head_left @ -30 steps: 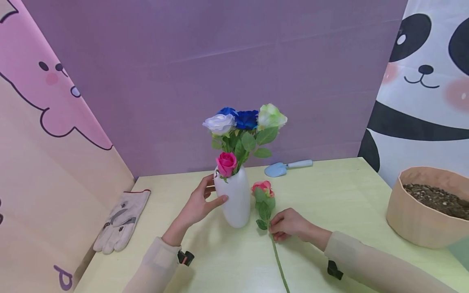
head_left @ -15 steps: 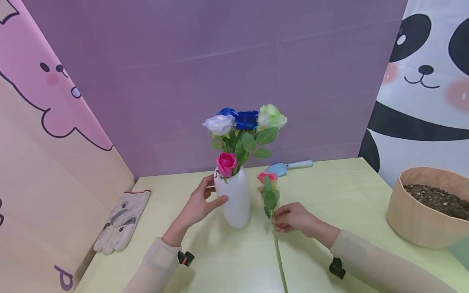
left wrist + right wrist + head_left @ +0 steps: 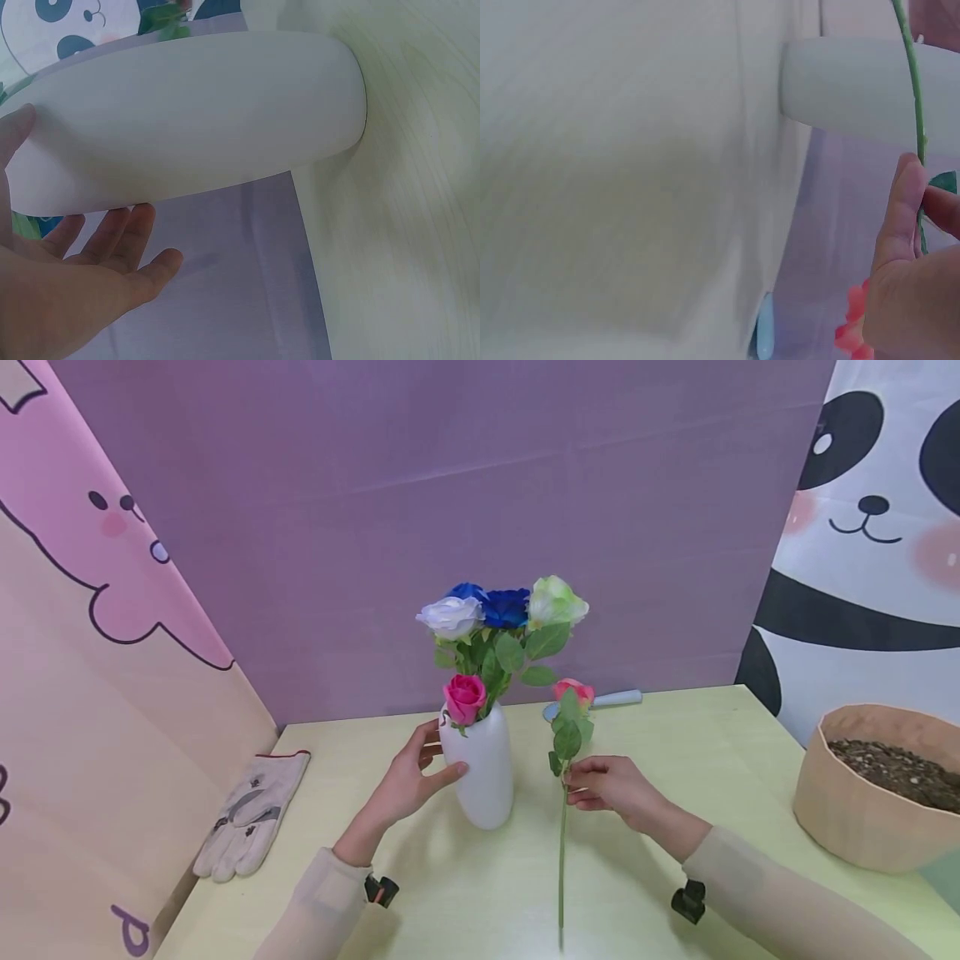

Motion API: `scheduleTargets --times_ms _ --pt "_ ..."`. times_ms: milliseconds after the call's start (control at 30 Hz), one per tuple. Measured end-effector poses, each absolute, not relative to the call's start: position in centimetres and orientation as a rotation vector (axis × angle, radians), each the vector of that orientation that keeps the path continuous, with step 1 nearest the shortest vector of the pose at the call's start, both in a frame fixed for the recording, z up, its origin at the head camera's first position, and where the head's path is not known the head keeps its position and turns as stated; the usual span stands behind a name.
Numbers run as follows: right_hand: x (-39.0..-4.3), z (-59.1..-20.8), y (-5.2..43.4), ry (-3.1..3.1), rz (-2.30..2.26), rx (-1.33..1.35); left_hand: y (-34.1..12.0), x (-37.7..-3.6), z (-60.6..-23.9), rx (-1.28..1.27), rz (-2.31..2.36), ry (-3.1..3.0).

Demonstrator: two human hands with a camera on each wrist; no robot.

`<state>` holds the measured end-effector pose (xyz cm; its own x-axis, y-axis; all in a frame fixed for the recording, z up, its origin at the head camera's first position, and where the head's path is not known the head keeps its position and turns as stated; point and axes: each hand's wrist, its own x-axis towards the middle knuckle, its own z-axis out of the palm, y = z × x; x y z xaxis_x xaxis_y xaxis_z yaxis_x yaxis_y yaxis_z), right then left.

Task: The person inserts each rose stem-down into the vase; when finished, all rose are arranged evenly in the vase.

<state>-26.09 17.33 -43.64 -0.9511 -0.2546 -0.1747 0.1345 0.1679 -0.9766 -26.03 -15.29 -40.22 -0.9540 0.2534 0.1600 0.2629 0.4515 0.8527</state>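
Note:
A white vase (image 3: pixel 483 777) stands upright on the table, holding a magenta rose (image 3: pixel 464 698), a white rose (image 3: pixel 451 616), blue roses (image 3: pixel 506 607) and a pale green rose (image 3: pixel 556 602). My left hand (image 3: pixel 411 781) grips the vase from its left side, thumb in front and fingertips behind; in the left wrist view the fingertips touch the vase wall (image 3: pixel 202 112). To the right of the vase, my right hand (image 3: pixel 611 789) pinches the green stem of a coral-pink flower (image 3: pixel 574 692), held nearly upright with its bloom up. In the right wrist view thumb and finger meet on the stem (image 3: pixel 915 82).
A light blue hand trowel (image 3: pixel 617 698) lies at the table's back edge, partly behind the coral flower. Work gloves (image 3: pixel 253 814) lie at the left edge. A tan pot (image 3: pixel 862 806) with soil stands at the right. A purple backdrop (image 3: pixel 337 568) rises behind the table.
My right hand has lifted the coral-pink flower up and slightly right, and its stem has swung more upright. The left hand stays on the vase.

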Motion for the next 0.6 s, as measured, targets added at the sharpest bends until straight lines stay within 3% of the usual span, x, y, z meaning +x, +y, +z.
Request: scheduleTargets --times_ms 600 --pt "-25.5 -40.2 18.4 2.074 -2.149 -0.103 -15.2 -25.9 -40.0 -0.477 -1.580 -2.669"
